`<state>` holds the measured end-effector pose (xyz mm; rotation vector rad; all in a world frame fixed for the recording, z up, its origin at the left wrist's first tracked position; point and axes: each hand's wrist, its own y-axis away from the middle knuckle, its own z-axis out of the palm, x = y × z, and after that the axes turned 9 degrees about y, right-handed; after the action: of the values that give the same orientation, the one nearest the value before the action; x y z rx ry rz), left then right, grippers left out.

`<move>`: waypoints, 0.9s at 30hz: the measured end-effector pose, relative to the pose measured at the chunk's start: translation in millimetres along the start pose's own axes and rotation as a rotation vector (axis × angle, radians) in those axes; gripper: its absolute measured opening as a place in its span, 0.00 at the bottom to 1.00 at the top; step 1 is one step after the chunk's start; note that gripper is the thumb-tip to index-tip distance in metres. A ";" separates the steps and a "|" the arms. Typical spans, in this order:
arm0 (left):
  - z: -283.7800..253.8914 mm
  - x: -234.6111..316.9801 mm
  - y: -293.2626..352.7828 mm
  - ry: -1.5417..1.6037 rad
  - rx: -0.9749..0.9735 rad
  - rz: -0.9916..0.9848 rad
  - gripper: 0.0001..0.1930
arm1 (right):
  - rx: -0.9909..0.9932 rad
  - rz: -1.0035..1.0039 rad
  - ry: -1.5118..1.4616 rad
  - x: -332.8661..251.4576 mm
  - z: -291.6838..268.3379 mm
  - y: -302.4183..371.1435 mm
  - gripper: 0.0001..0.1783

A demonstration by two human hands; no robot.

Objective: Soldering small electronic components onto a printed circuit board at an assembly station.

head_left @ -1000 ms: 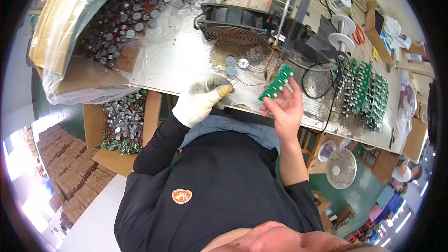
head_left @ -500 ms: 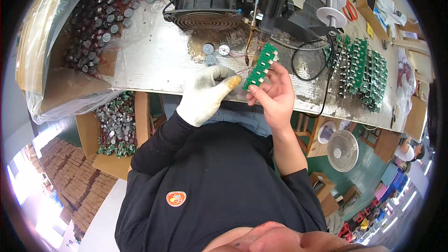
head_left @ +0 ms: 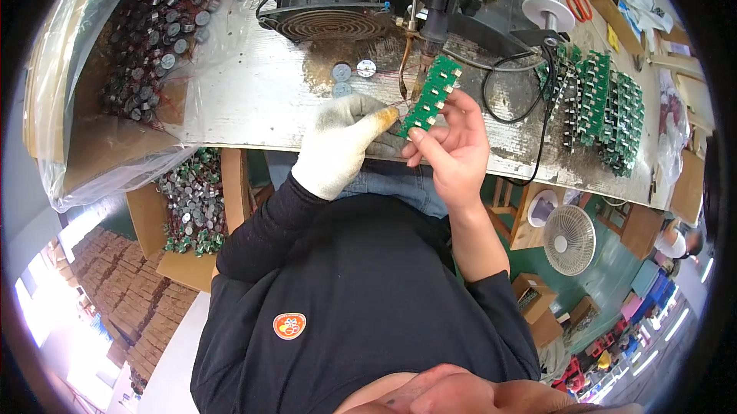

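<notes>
My right hand (head_left: 459,141), bare, pinches the lower end of a green circuit board (head_left: 431,95) between thumb and fingers. The board is tilted, with small pale parts along its right edge. My left hand (head_left: 342,141) wears a white glove with a stained thumb. Its thumb and forefinger are pressed together on a thin reddish wire (head_left: 401,102) beside the board's left edge; the fingertips hide most of it. Just above, a soldering iron tip (head_left: 404,90) points down from a stand, close to the board. Several small grey round parts (head_left: 341,72) lie beyond my left hand.
A black fan (head_left: 326,7) stands behind the grey parts. A wire spool (head_left: 548,11) and black cable (head_left: 491,111) are to the right, near stacked green boards (head_left: 614,115). A plastic-lined box (head_left: 77,107) with many wired round parts sits left; below it is another carton (head_left: 196,272).
The whole view has shifted slightly. The board and my right hand have moved a little up the picture, and my left hand stays closed beside the board.
</notes>
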<state>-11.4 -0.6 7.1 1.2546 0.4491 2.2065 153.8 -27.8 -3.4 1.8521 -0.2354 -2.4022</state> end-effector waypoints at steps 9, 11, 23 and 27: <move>-0.8 0.8 -2.9 -0.008 0.006 0.021 0.09 | -0.002 -0.015 -0.007 -1.2 0.6 -2.6 0.31; -0.9 0.8 -2.9 -0.044 -0.004 0.057 0.09 | -0.004 -0.020 -0.005 -3.4 1.1 -2.7 0.31; -3.2 -7.5 -2.6 -0.037 0.019 0.054 0.09 | 0.040 -0.029 0.001 4.0 0.7 1.9 0.30; -8.4 -10.1 -4.2 -0.096 0.011 0.087 0.09 | 0.007 0.005 -0.009 3.7 -0.8 1.4 0.31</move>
<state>-13.3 -3.5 -6.2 1.4028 0.3755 2.2067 153.7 -29.9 -6.8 1.8414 -0.2487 -2.4105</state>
